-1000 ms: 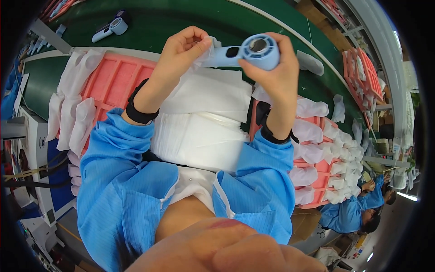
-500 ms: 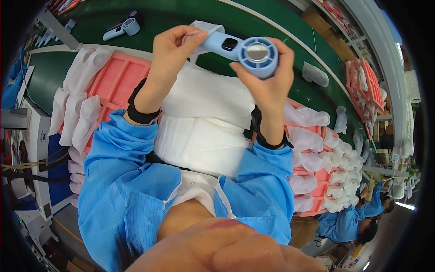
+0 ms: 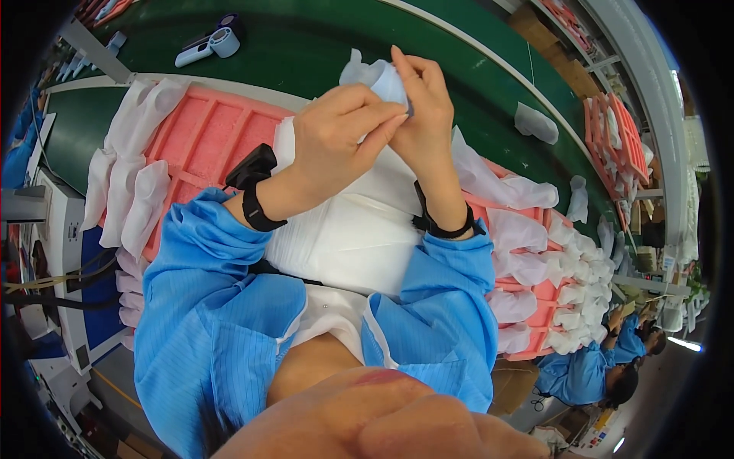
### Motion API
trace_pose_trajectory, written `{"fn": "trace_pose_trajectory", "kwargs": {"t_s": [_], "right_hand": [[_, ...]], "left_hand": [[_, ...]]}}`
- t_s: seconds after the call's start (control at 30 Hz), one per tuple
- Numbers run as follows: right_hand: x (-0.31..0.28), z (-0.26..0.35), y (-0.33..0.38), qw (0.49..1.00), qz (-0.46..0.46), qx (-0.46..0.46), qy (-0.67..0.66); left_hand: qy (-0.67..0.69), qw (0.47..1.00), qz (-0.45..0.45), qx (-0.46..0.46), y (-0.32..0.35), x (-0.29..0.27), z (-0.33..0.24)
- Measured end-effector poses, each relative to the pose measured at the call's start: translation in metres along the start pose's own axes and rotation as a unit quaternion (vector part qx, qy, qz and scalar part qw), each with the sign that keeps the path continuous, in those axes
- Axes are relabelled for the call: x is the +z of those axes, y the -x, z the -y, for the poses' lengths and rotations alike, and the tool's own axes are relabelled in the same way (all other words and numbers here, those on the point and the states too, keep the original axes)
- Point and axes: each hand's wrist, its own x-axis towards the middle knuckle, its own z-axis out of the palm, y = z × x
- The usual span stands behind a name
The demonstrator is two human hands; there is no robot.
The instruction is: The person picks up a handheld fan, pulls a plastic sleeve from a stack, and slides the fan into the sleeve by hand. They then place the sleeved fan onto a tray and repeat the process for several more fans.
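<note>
A light-blue handheld fan, mostly wrapped in a thin white translucent bag [image 3: 382, 79], is held up at the middle. My right hand [image 3: 425, 115] closes round it from the right, its index finger stretched up along the bag. From the left my left hand [image 3: 332, 141] reaches across, thumb and fingertips pinched on the bag close to my right palm. Most of the fan is hidden behind the fingers. Below both hands lies a thick stack of flat white bags [image 3: 344, 237].
Pink trays [image 3: 205, 126] stand to either side, with bagged items [image 3: 144, 195] on them. Another light-blue fan [image 3: 210, 49] lies on the green belt [image 3: 298, 38] beside a dark one. One loose bagged item [image 3: 535, 122] rests farther right. Co-workers in blue [image 3: 589, 375] sit at lower right.
The fan has turned and moved left, its round head no longer showing. My left hand has come down and right, from the bag's far end to beside my right hand.
</note>
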Motion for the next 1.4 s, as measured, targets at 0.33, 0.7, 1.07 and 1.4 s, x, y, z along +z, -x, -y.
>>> {"fn": "trace_pose_trajectory", "kwargs": {"t_s": [0.33,0.7,1.07,1.4], "right_hand": [[-0.005,0.023,0.002,0.926,-0.023,0.298,-0.232],[-0.010,0.009,0.005,0.938,0.218,0.144,-0.226],[-0.004,0.028,0.005,0.978,0.092,0.161,0.093],[-0.023,0.013,0.004,0.893,0.204,0.350,-0.195]], "left_hand": [[0.047,0.997,0.038,-0.038,-0.015,-0.002,0.027],[0.436,0.891,0.083,-0.095,-0.031,-0.046,0.031],[-0.026,0.986,-0.145,0.085,-0.016,-0.016,0.025],[0.194,0.949,-0.146,-0.200,-0.026,-0.035,0.070]]}}
